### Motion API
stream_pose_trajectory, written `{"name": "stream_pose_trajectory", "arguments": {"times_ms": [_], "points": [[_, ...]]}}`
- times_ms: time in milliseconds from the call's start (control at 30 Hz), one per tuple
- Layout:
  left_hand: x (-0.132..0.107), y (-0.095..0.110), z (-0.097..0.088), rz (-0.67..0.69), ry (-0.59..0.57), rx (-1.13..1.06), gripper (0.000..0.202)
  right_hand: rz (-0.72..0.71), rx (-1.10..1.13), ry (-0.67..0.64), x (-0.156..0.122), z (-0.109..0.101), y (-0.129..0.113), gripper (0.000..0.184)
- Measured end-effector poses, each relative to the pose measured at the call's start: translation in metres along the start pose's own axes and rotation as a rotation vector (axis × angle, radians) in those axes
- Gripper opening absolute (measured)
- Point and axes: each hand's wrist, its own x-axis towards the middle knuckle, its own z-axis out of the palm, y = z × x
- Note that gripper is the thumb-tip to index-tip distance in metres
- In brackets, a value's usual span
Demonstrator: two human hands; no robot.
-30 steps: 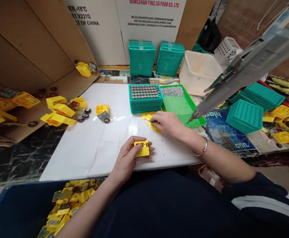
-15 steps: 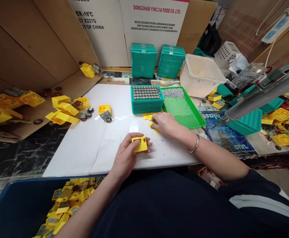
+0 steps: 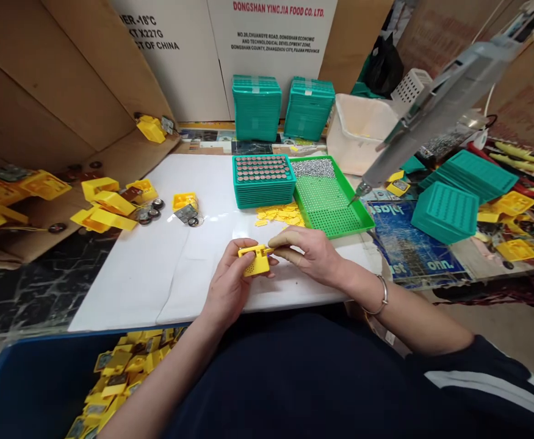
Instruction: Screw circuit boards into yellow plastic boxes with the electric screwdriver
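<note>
My left hand [image 3: 229, 279] is closed round a small yellow plastic case [image 3: 256, 263] that has a grid of little holes and a recess at its top. Against the case's right edge, my right hand [image 3: 310, 253] pinches a small yellow plastic piece [image 3: 269, 250] between thumb and fingers. A loose pile of flat yellow pieces [image 3: 281, 214] lies just beyond the hands. Behind it stands a teal stack of trays [image 3: 264, 194] topped with rows of round button cells [image 3: 263, 169]. To its right, a green tray [image 3: 337, 227] holds many small metal screws [image 3: 313, 169].
A screwdriver [image 3: 397, 137] hangs tip down over the green tray's right side. Yellow cases with wires and speakers [image 3: 111, 201] lie on the left, and a single wired case [image 3: 185, 204] sits nearer. A blue bin [image 3: 28, 378] full of yellow cases is below the table edge.
My right hand has moved from the pile of yellow pieces to the case, bringing a small yellow piece. The screwdriver has swung left over the green tray; the view has shifted slightly.
</note>
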Motion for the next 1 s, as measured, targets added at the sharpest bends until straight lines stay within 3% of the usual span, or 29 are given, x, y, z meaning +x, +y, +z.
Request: {"name": "stream_pose_trajectory", "arguments": {"times_ms": [133, 300, 333, 400, 500, 567, 700, 833, 900, 1000], "points": [[-0.001, -0.001, 0.002, 0.005, -0.028, 0.031, 0.02, -0.057, -0.139, -0.049, -0.005, -0.002, -0.002, 0.016], [0.004, 0.0, 0.001, -0.121, -0.075, 0.025, 0.014, -0.303, -0.404, -0.216, -0.007, -0.009, -0.002, 0.026], [0.005, 0.0, 0.001, -0.151, -0.088, 0.022, 0.013, -0.28, -0.379, -0.205, -0.007, -0.009, -0.002, 0.026], [0.006, -0.003, 0.0, -0.159, -0.103, 0.033, 0.015, -0.095, -0.243, -0.13, -0.008, -0.009, -0.003, 0.024], [0.005, -0.008, 0.002, -0.064, -0.133, 0.135, 0.019, 0.268, 0.103, -0.033, -0.008, -0.007, -0.008, 0.012], [0.003, -0.01, 0.004, 0.007, -0.166, 0.27, 0.023, 0.375, 0.237, -0.039, -0.007, -0.006, -0.012, 0.008], [-0.001, -0.009, 0.008, 0.107, -0.211, 0.49, 0.023, 0.361, 0.192, -0.065, -0.005, -0.005, -0.018, 0.004], [-0.004, -0.01, 0.007, 0.166, -0.224, 0.542, 0.021, 0.401, 0.053, -0.109, -0.001, -0.009, -0.021, 0.011], [-0.004, -0.01, 0.005, 0.147, -0.251, 0.526, 0.024, 0.459, 0.016, -0.22, 0.001, -0.013, -0.02, 0.022], [-0.004, -0.01, 0.001, 0.139, -0.275, 0.538, 0.026, 0.469, -0.039, -0.383, 0.004, -0.014, -0.016, 0.025]]}}
